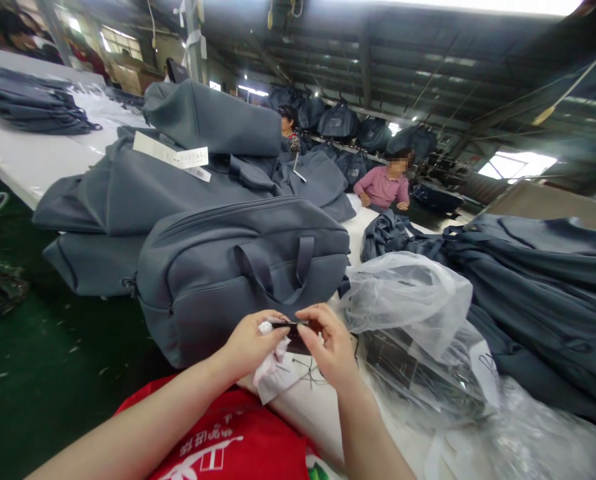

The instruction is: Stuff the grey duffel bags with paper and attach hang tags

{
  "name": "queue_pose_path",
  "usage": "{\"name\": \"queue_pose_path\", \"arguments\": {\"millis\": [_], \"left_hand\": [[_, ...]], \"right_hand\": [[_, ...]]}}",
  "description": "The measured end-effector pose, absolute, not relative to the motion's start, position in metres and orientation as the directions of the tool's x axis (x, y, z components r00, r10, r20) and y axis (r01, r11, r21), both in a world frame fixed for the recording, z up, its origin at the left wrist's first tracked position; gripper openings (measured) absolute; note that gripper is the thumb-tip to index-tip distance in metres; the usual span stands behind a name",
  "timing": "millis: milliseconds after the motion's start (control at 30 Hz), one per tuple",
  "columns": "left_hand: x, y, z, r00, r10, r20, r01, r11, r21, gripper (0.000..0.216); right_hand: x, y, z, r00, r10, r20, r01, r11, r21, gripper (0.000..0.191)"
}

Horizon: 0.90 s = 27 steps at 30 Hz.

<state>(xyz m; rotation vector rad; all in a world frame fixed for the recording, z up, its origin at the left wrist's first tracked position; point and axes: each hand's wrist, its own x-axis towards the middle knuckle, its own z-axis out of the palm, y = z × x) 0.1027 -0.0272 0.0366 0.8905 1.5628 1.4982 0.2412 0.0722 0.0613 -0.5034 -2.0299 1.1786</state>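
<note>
Just in front of a blue-grey duffel bag [238,267] my two hands are close together. My left hand [252,343] is closed, with a crumpled white cloth or tissue [273,360] tucked in it and its thumb on a thin black piece [284,326]. Pinched at the other end of that piece are the thumb and fingers of my right hand [331,343]. What kind of piece it is cannot be made out. Below the hands lie a white paper tag [281,381] and thin black strings [311,373] on the white table.
More blue-grey bags [128,187] are piled behind, one bearing white tags [171,153]. To the right are clear plastic bags [408,300], dark packets inside plastic [398,367] and heaped blue-grey bags [543,280]. A person in pink [383,187] sits across the table; another is farther back.
</note>
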Motion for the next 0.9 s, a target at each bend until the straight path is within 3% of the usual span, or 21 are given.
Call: {"name": "queue_pose_path", "arguments": {"millis": [133,433,500,667,767,900], "left_hand": [[0.097,-0.038,0.046,-0.340,0.935,-0.100,-0.118,0.063,0.991,0.033],[0.083,-0.048,0.054,-0.235,0.967,-0.095,-0.055,0.084,0.995,0.045],[0.081,-0.050,0.056,-0.238,0.969,-0.061,0.036,0.071,0.997,0.044],[0.092,-0.059,0.074,-0.510,0.846,0.159,0.471,0.120,0.874,0.050],[0.108,-0.059,0.076,-0.446,0.870,0.211,0.547,0.078,0.833,0.051],[0.105,-0.056,0.070,-0.514,0.842,0.163,0.530,0.162,0.833,0.044]], "right_hand": [[0.243,0.066,0.061,-0.706,0.577,0.410,0.058,0.624,-0.779,0.006],[0.240,0.083,0.047,-0.634,0.718,0.289,0.044,0.406,-0.913,0.010],[0.240,0.084,0.046,-0.631,0.717,0.296,0.073,0.435,-0.898,0.011],[0.232,0.075,0.053,-0.665,0.654,0.361,0.120,0.570,-0.813,0.014],[0.220,0.060,0.056,-0.703,0.615,0.358,0.031,0.529,-0.848,0.012],[0.210,0.049,0.055,-0.714,0.625,0.315,-0.064,0.390,-0.919,0.008]]}}
